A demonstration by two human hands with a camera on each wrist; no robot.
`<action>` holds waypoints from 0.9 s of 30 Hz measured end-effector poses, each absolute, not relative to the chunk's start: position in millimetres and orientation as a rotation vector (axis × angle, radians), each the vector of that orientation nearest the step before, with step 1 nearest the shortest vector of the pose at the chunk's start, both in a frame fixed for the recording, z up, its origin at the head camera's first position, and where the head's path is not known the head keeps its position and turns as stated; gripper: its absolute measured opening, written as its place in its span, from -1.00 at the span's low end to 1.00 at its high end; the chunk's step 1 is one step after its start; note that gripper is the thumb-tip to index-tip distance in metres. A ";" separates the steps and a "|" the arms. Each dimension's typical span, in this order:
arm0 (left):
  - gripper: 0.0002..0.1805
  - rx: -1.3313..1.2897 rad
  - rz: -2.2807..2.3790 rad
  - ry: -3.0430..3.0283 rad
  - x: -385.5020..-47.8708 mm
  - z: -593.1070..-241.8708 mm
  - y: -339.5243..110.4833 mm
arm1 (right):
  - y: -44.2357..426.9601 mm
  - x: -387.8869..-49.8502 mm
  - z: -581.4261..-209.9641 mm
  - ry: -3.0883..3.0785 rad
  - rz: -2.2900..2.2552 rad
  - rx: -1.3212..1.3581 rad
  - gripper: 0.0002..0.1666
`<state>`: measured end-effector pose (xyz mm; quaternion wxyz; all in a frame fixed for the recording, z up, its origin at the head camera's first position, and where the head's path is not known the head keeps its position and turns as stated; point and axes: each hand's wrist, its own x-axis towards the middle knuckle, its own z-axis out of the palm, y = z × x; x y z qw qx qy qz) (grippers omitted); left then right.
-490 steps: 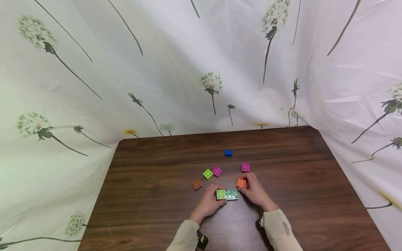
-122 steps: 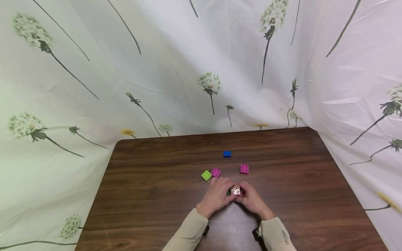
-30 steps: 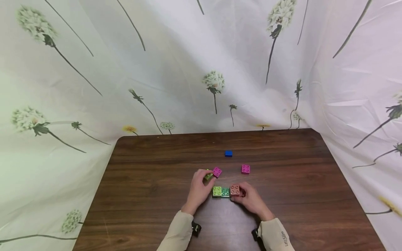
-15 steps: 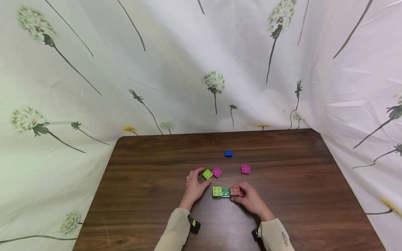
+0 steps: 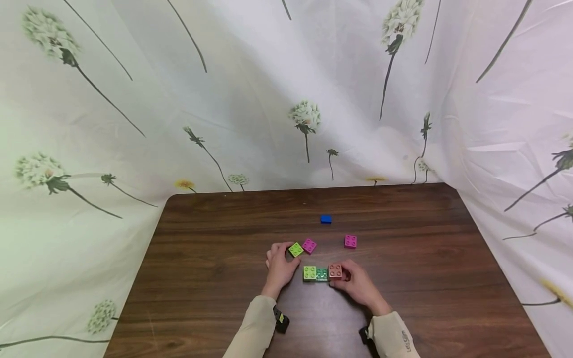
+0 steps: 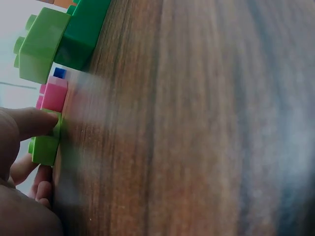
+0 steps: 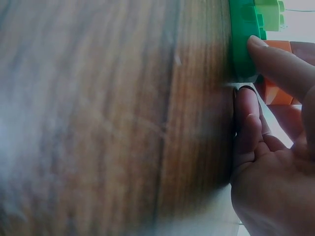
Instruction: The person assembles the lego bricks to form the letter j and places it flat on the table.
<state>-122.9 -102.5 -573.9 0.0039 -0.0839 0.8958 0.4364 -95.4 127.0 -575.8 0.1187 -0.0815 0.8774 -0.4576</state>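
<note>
My left hand [image 5: 278, 268] pinches a loose lime brick [image 5: 296, 249] between thumb and index finger; the left wrist view shows the same lime brick [image 6: 45, 150] low on the table. My right hand [image 5: 358, 283] holds the right end of a built piece. Its base is a long green brick [image 5: 322, 274], topped by a lime brick [image 5: 310, 273] at the left end and a brown brick [image 5: 334, 271] at the right. In the right wrist view an orange brick [image 7: 278, 93] sits on the green base, and the thumb presses the green side.
A magenta brick [image 5: 309, 245] lies right beside the loose lime one. Another magenta brick [image 5: 350, 241] stands farther right, and a blue brick [image 5: 326, 219] lies toward the back. The brown wooden table [image 5: 201, 278] meets a flowered cloth [image 5: 250, 124] behind.
The orange and brown bricks, formerly separate, are now stacked on the green base. Over the last second my left hand spread, drew back slightly, then closed around the loose lime brick. My right hand stays put.
</note>
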 end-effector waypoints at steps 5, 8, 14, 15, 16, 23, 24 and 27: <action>-0.56 -0.267 1.362 2.809 -122.6 -574.4 -103.5 | 126.9 -95.5 -576.6 2.575 -1.335 -0.243 -0.57; -0.57 -0.262 1.352 2.821 -122.1 -575.8 -104.8 | 126.7 -95.7 -577.1 2.573 -1.337 -0.244 -0.57; -0.56 -0.251 1.360 2.816 -120.9 -575.8 -107.0 | 126.3 -95.8 -577.5 2.568 -1.344 -0.236 -0.58; -0.56 -0.251 1.363 2.811 -120.7 -575.4 -107.2 | 126.3 -95.8 -577.5 2.568 -1.345 -0.235 -0.58; -0.56 -0.249 1.368 2.811 -120.5 -575.1 -107.4 | 126.3 -95.8 -577.5 2.568 -1.346 -0.235 -0.58; -0.56 -0.245 1.375 2.799 -119.7 -576.0 -109.2 | 126.9 -95.5 -577.3 2.566 -1.348 -0.237 -0.58; -0.56 -0.244 1.379 2.799 -119.5 -575.9 -109.4 | 127.1 -95.5 -577.5 2.566 -1.349 -0.239 -0.58; -0.56 -0.230 1.384 2.811 -119.2 -575.8 -110.1 | 127.5 -95.5 -577.7 2.568 -1.348 -0.246 -0.57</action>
